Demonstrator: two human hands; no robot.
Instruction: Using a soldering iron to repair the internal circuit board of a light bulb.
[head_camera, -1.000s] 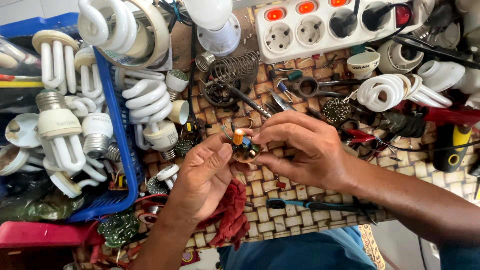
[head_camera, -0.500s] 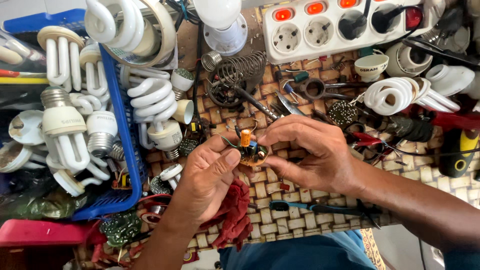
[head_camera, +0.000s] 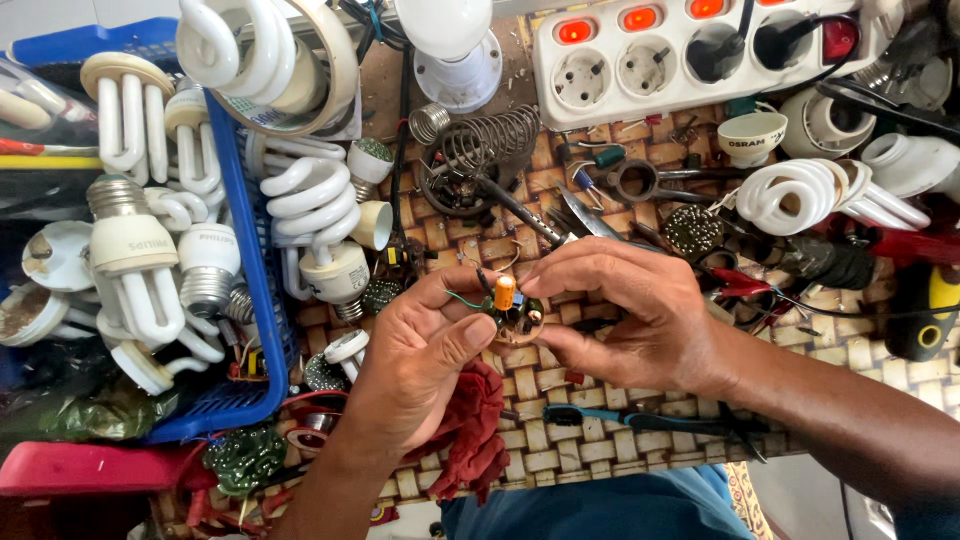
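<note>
Both of my hands pinch a small round circuit board (head_camera: 508, 310) with an orange capacitor and thin green wires, held above a woven mat (head_camera: 590, 440). My left hand (head_camera: 425, 365) grips it from the left with the thumb pressed on its lower edge. From the right, my right hand (head_camera: 625, 305) closes its fingers over the top and underside of the board. Part of the board is hidden by my fingers.
A blue basket (head_camera: 255, 300) of spiral and tube lamps stands at the left. A white power strip (head_camera: 690, 50) with lit red switches lies at the top. A soldering iron in its coil stand (head_camera: 490, 160), scissors (head_camera: 625, 180), a red cloth (head_camera: 475, 430), loose lamp parts and screwdrivers surround my hands.
The board has turned in my fingers so its orange capacitor now faces up. Both hands shifted slightly while keeping hold of it.
</note>
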